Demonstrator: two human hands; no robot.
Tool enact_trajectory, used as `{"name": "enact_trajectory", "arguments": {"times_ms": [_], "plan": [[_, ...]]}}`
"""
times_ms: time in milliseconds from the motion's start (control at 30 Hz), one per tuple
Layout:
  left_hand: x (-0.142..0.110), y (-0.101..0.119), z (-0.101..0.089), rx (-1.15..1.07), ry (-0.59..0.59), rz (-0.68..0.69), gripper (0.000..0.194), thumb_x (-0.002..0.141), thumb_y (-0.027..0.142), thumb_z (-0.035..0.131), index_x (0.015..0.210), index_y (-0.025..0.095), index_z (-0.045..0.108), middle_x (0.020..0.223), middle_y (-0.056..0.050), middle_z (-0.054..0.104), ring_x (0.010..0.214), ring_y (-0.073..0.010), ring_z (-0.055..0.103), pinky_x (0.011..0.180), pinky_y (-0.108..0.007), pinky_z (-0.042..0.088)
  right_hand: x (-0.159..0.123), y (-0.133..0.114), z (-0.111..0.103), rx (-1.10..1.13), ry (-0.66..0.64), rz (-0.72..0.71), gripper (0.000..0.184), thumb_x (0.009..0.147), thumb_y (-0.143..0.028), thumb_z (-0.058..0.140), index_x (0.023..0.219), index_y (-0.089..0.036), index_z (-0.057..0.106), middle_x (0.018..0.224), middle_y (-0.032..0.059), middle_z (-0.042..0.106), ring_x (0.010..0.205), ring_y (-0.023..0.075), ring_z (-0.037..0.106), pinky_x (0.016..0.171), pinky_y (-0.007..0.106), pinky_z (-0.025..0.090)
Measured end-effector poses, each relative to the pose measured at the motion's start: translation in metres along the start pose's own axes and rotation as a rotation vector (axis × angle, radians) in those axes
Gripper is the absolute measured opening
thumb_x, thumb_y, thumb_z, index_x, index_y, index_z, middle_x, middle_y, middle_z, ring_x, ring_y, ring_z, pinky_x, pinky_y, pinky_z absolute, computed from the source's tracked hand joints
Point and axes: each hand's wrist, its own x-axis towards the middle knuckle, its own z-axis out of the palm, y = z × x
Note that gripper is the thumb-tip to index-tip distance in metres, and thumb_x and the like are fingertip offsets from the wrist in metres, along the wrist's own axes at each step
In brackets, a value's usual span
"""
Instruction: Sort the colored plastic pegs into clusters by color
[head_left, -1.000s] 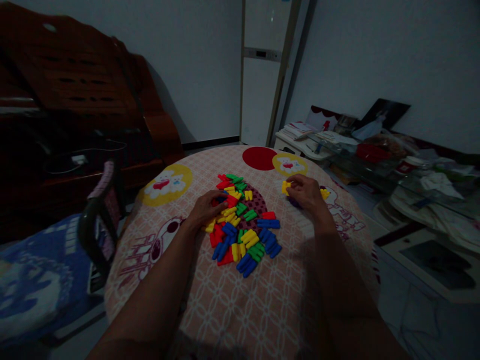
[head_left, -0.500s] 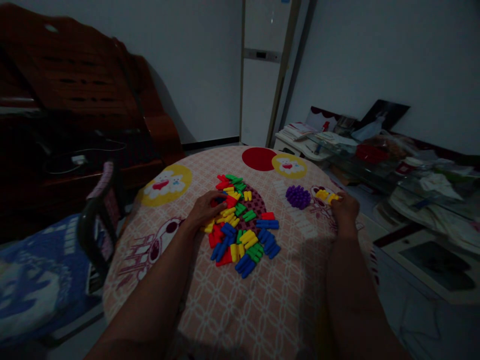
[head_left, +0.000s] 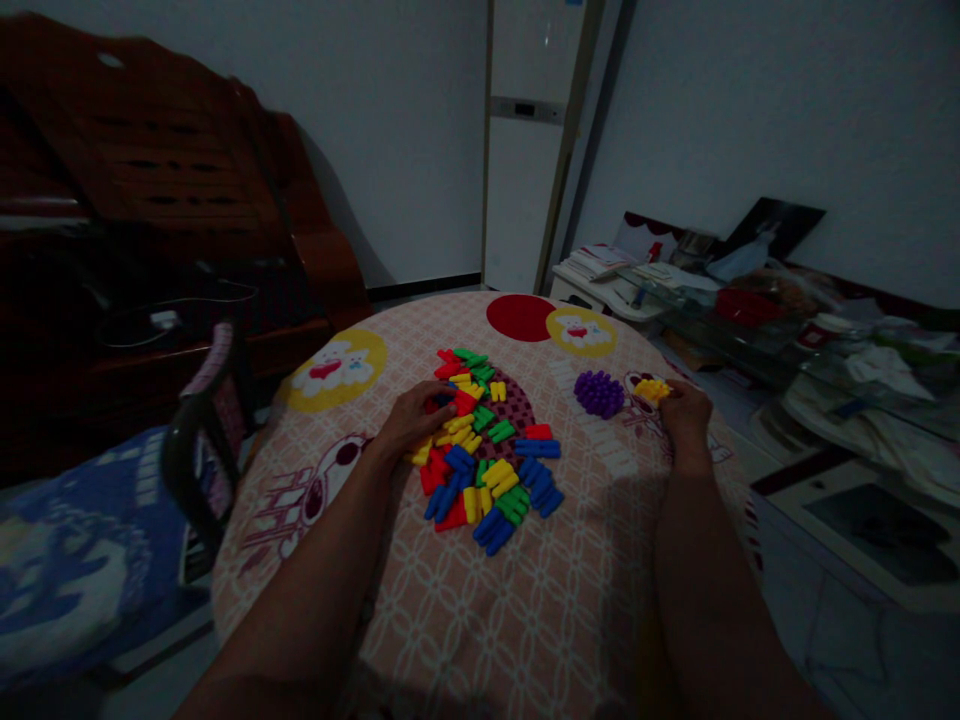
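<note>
A loose pile of finger-shaped plastic building blocks (head_left: 501, 479) in red, yellow, blue and green lies mid-table. At the pile's left edge rests my left hand (head_left: 414, 418), thumb and fingers apart around red and dark blue blocks; I see no block lifted. Over on the right, my right hand (head_left: 687, 412) has its fingers closed at a small cluster of yellow blocks (head_left: 652, 389), holding its right end low at the tabletop. Its fingertips are partly hidden. Just left of that cluster stands a tight group of purple blocks (head_left: 598, 394).
A patterned cloth covers the round table (head_left: 450, 610). To the left are a chair with a blue cushion (head_left: 82, 540) and a wooden bench (head_left: 165, 190). Along the right wall runs a cluttered glass-topped cabinet (head_left: 757, 330). A tall white unit (head_left: 523, 190) stands behind.
My right hand has shifted slightly left, and the yellow cluster looks more compact against the others. My left hand stays at the pile. The view has shifted a little.
</note>
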Motion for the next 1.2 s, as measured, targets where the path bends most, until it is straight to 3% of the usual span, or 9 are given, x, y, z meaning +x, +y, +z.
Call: {"name": "enact_trajectory", "arguments": {"times_ms": [300,500,733,933,1067,1200], "plan": [[0.001,-0.002,0.001,0.011,0.000,-0.006,0.061,0.080,0.074,0.058,0.109,0.022,0.075,0.128,-0.011,0.070,0.122,-0.0316,0.062,0.110,-0.045,0.046,0.003,-0.001,0.001,-0.004,-0.015,0.044,0.054,0.062,-0.018,0.056,0.112,-0.012,0.076,0.095,0.0130,0.077,0.092,0.0284,0.071,0.090,0.040,0.054],[0.001,0.000,0.000,0.015,-0.003,-0.012,0.058,0.081,0.071,0.059,0.109,0.023,0.075,0.129,-0.010,0.070,0.123,-0.0314,0.062,0.110,-0.046,0.046,0.005,-0.001,0.005,-0.033,-0.046,0.000,0.048,0.068,-0.030,0.068,0.111,-0.012,0.075,0.102,0.0160,0.077,0.095,0.0308,0.070,0.092,0.043,0.053],[0.000,0.000,0.001,0.008,-0.001,-0.020,0.057,0.081,0.068,0.059,0.109,0.021,0.075,0.127,-0.011,0.070,0.121,-0.0311,0.062,0.109,-0.045,0.047,0.002,-0.007,0.006,-0.149,-0.100,-0.021,0.047,0.076,-0.030,0.063,0.117,-0.009,0.072,0.110,0.0207,0.074,0.101,0.0324,0.068,0.095,0.043,0.049],[0.000,0.002,-0.001,0.011,-0.008,-0.019,0.054,0.082,0.064,0.060,0.111,0.021,0.075,0.128,-0.011,0.069,0.122,-0.0312,0.062,0.110,-0.044,0.046,-0.001,-0.011,0.004,-0.164,-0.110,-0.037,0.044,0.077,-0.028,0.060,0.115,-0.011,0.073,0.105,0.0185,0.074,0.098,0.0314,0.067,0.094,0.045,0.049],[-0.001,0.002,0.000,0.005,0.005,-0.001,0.051,0.083,0.061,0.060,0.111,0.021,0.074,0.129,-0.011,0.069,0.122,-0.0315,0.062,0.110,-0.045,0.047,-0.002,-0.012,-0.001,-0.133,-0.075,-0.024,0.048,0.075,-0.029,0.064,0.118,-0.010,0.071,0.107,0.0200,0.073,0.098,0.0320,0.066,0.092,0.045,0.050],[0.000,-0.002,0.002,0.011,0.004,0.018,0.049,0.084,0.059,0.061,0.112,0.021,0.074,0.129,-0.011,0.069,0.123,-0.0304,0.062,0.108,-0.044,0.048,0.002,-0.031,-0.015,-0.054,0.058,-0.008,0.049,0.078,-0.034,0.060,0.118,-0.008,0.071,0.102,0.0205,0.072,0.094,0.0331,0.066,0.091,0.050,0.049]]}}
